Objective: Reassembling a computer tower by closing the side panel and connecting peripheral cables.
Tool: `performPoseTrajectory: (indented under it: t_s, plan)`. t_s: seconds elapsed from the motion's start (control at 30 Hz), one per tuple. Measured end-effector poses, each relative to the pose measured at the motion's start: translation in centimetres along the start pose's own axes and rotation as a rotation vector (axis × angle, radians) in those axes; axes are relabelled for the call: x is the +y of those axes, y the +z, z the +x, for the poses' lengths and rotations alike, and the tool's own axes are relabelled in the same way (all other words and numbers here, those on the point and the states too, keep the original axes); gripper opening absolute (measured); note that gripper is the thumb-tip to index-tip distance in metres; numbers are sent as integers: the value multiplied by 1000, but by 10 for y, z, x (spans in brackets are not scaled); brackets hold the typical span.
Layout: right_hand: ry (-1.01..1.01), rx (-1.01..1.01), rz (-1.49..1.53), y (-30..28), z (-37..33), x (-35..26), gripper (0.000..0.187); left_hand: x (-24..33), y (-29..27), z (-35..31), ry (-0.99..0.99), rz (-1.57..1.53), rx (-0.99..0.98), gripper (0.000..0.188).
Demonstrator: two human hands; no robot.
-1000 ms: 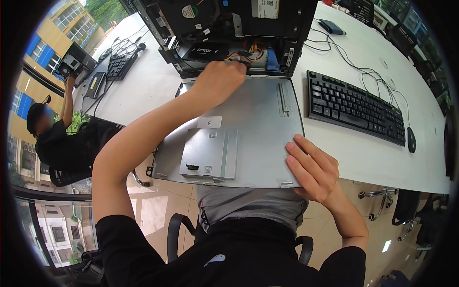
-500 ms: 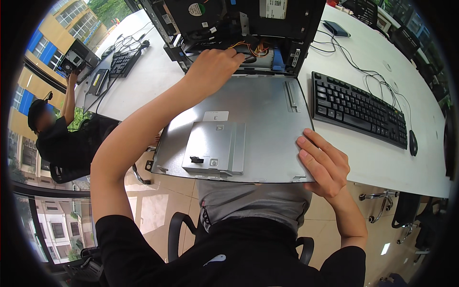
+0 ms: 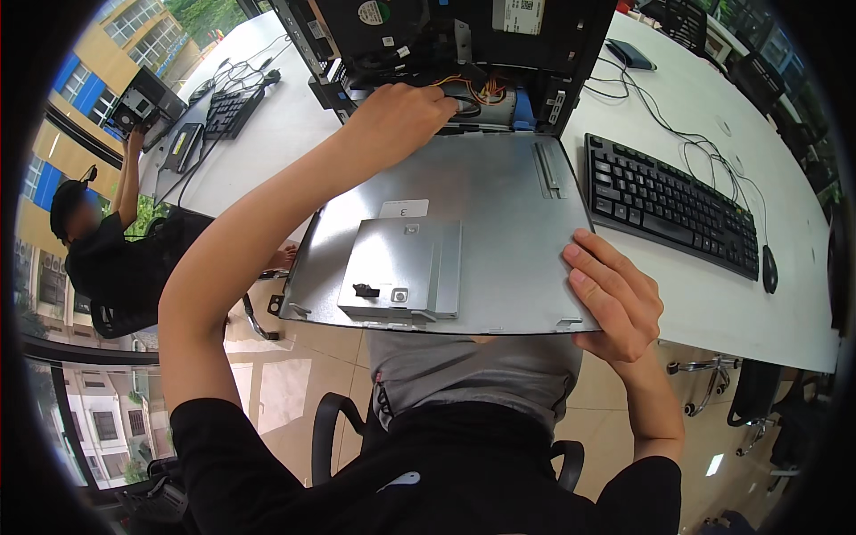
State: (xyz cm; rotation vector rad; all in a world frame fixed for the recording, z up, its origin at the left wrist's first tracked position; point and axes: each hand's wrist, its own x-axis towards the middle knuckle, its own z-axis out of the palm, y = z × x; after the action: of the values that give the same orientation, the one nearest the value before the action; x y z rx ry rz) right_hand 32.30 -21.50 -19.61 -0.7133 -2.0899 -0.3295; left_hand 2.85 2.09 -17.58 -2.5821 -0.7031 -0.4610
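Observation:
A grey metal side panel (image 3: 499,205) of a computer case lies in front of me, overhanging the white table's edge toward my lap. My right hand (image 3: 611,299) grips its near right corner. A smaller metal bracket (image 3: 401,272) is fixed to the panel's near left part. My left hand (image 3: 401,111) rests at the panel's far edge, its fingers against the open black computer case (image 3: 446,36), next to the coloured cables (image 3: 477,89). Whether the left fingers hold anything is hidden.
A black keyboard (image 3: 669,205) and mouse (image 3: 770,269) lie to the right on the white table (image 3: 749,116). At the far left another person (image 3: 98,250) sits lifting a black device (image 3: 143,102); a second keyboard (image 3: 230,109) lies nearby. Office chairs stand below.
The metal panel has slid toward me and now hangs further over the table's edge. Both hands moved with it; the left hand stayed at the case opening.

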Motion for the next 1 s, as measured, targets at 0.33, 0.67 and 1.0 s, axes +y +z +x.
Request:
performPoseTrajectory:
  t_s: [0.33,0.67,1.0]
  plan:
    - [61,91,7,6,-2,2,52,6,-57,-14,-203,-792,-260,30]
    - [78,63,32,4,2,0,57,-17,-117,-156,-644,-1078,56,28]
    - [62,13,38,4,11,-5,54,67,-65,-215,-530,-514,447,41]
